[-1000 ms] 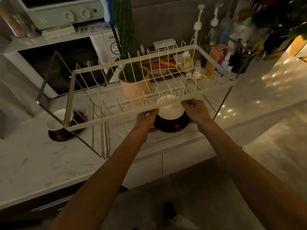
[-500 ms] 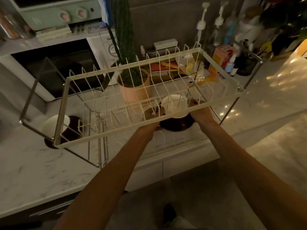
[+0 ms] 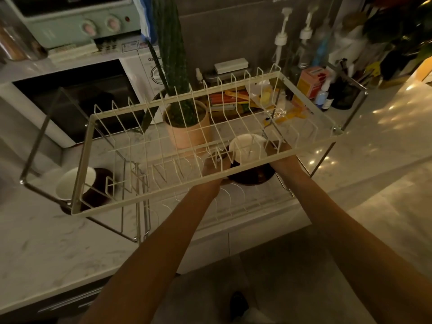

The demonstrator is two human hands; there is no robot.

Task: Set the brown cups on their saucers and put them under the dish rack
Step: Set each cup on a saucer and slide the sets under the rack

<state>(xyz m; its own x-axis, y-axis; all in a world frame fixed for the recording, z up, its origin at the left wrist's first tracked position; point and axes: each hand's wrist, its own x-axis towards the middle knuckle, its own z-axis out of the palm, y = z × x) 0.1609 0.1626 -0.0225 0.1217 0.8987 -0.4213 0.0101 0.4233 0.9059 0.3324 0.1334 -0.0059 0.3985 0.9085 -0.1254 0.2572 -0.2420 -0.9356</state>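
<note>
A cream wire dish rack (image 3: 149, 204) on metal legs stands on the marble counter. Under its right half sits a brown cup with a white inside (image 3: 249, 148) on a dark brown saucer (image 3: 250, 178). My left hand (image 3: 214, 166) grips the saucer's left side and my right hand (image 3: 280, 155) its right side, both reaching beneath the rack's front rail. A second brown cup (image 3: 74, 183) rests on its saucer (image 3: 102, 197) under the rack's left end, nobody touching it.
A pink pot with a tall cactus (image 3: 187, 127) stands just behind the rack. A microwave (image 3: 77, 97) and green toaster oven (image 3: 77, 19) are at the back left. Pump bottles (image 3: 280, 45), boxes and packets crowd the back right. The counter edge runs below my forearms.
Both hands have pushed the cup and saucer further back under the rack, from its front rail to beneath the wire tines. The view has shifted a little.
</note>
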